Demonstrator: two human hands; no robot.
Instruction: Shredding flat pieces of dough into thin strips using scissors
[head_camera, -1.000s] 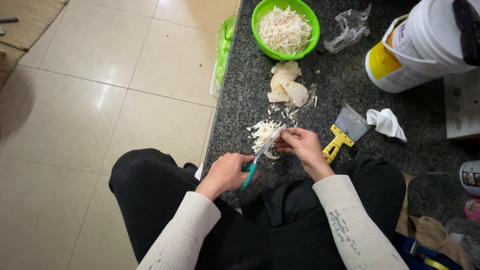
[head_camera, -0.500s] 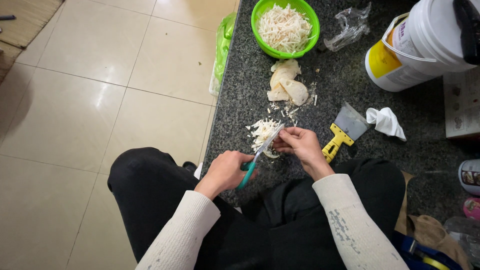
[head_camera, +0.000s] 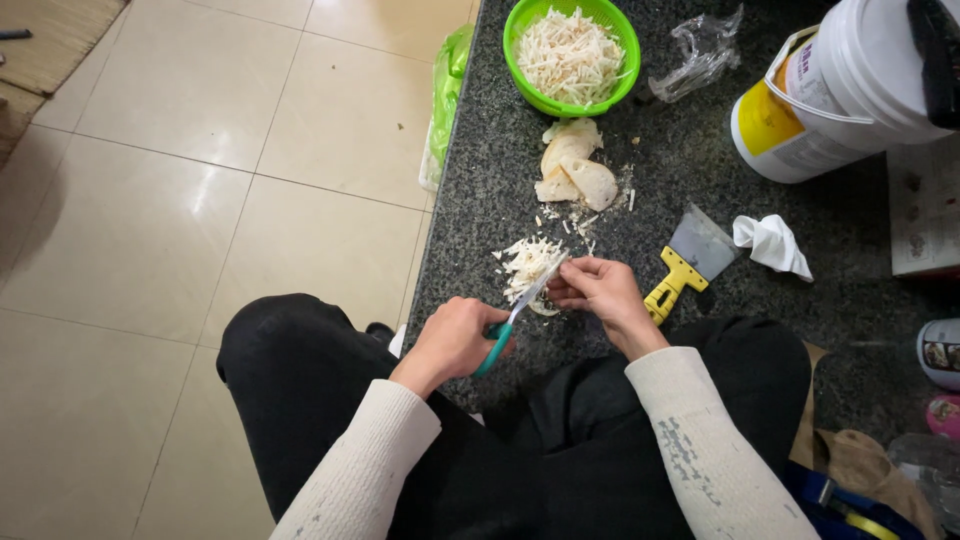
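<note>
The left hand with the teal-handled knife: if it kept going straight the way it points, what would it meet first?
Most likely the small pile of pale shreds just past the knife in the left hand, beside the right hand. Depth is hard to judge from above.

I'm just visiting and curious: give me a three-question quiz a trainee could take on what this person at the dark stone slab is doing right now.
1. True or false: the left hand holds a teal-handled knife.
2. What fills the green bowl? A) whole pale pieces B) pale shreds C) water
3. Name the yellow-handled tool lying just beyond the right hand.

Key:
1. True; its blade meets a pale piece pinched in the right hand, over a small pile of shreds.
2. B.
3. A scraper with a wide metal blade, lying flat on the slab beside a crumpled white cloth.
</note>
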